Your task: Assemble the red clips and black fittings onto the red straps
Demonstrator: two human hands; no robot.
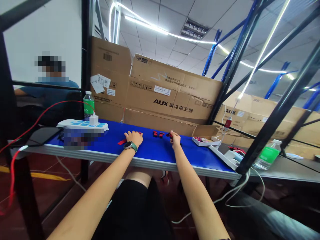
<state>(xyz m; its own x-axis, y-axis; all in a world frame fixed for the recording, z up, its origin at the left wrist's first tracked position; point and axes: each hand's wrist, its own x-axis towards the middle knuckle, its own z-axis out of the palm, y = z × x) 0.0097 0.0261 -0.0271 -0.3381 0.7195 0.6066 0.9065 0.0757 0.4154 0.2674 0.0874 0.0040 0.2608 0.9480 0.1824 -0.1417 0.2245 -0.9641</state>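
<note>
My left hand (134,137), with a dark watch (129,145) on its wrist, lies palm down on the blue tabletop (152,150). Its fingers are spread over a flat red strip (122,142), whose ends show on both sides of the hand. To the right, my right hand (176,138) is closed in a pinch on a small red-and-black piece (170,135), mostly hidden by the fingers. Between the hands, nearer the back edge, a pair of small red-and-black pieces (158,134) lies on the table.
A small open carton (204,142) with small items stands at the right. White power strips (75,124) (226,159) lie at both sides. Green-labelled bottles (88,106) (268,155) stand beyond. A cardboard wall (172,90) closes the back. A person (56,90) sits at the left.
</note>
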